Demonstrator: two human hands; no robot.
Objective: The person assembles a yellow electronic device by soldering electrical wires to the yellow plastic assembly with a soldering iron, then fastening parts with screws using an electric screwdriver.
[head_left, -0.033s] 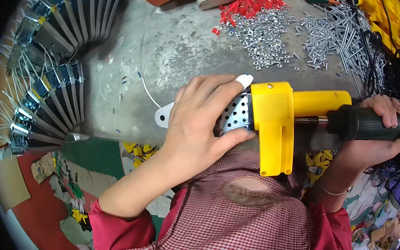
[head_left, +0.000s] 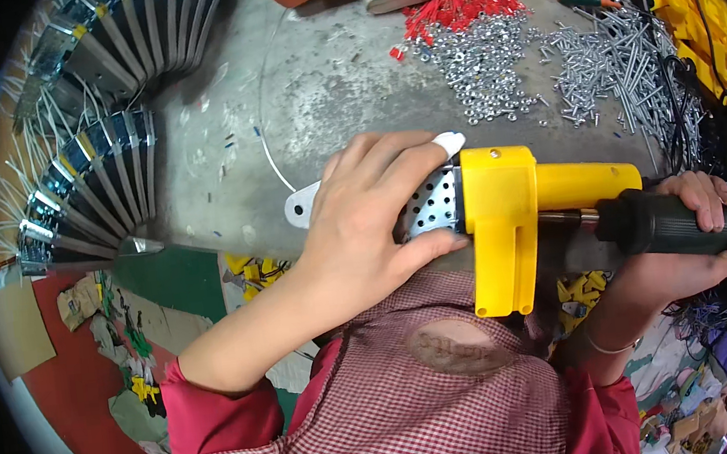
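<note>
Left hand (head_left: 362,214), fingers curled, clasps perforated silver metal tube (head_left: 434,206) joined to yellow plastic housing (head_left: 501,212) at grey tabletop's (head_left: 304,82) near edge; right hand (head_left: 683,271), fingers wrapped closed, grips black-handled steel-shafted driver (head_left: 660,224).

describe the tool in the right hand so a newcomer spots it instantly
By the near edge of the grey worktop, find the bright yellow plastic housing. Just right of it, the right hand grips a thick, dark power screwdriver. Its dark barrel and slim metal shaft, pointing left, set it apart from the smooth yellow tube just above the shaft.
</note>
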